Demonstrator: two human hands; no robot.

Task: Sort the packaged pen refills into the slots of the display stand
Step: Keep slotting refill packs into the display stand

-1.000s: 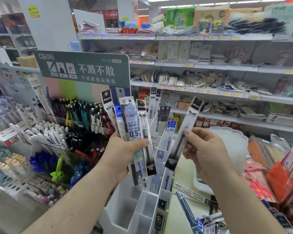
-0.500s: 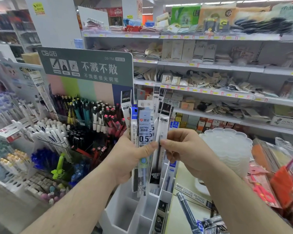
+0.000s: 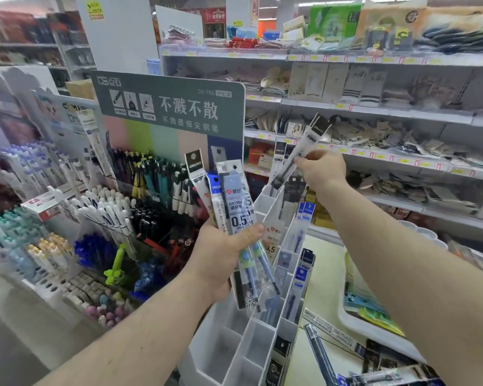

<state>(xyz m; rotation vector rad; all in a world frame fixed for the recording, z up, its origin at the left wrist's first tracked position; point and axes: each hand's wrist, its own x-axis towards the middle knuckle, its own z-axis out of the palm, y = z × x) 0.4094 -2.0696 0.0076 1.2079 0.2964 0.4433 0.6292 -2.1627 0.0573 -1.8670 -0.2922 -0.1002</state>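
Observation:
My left hand [image 3: 223, 257] grips a fanned bundle of packaged pen refills [image 3: 229, 201] upright in front of the white display stand [image 3: 251, 341]. The front pack reads 0.5. My right hand [image 3: 322, 168] pinches a single black-topped refill pack [image 3: 301, 151], tilted, with its lower end over the upper back slots of the stand. Some slots hold refill packs [image 3: 301, 229]; the near lower slots look bare.
A pen display with a green sign [image 3: 168, 104] stands at the left. Store shelves [image 3: 374, 112] fill the back. More refill packs [image 3: 326, 352] lie on the pale counter at the lower right, beside a white tray [image 3: 360, 324].
My right hand came to the bundle half a second ago, then moved up and right with one black-topped pack toward the stand's upper slots. The left hand stayed roughly in place.

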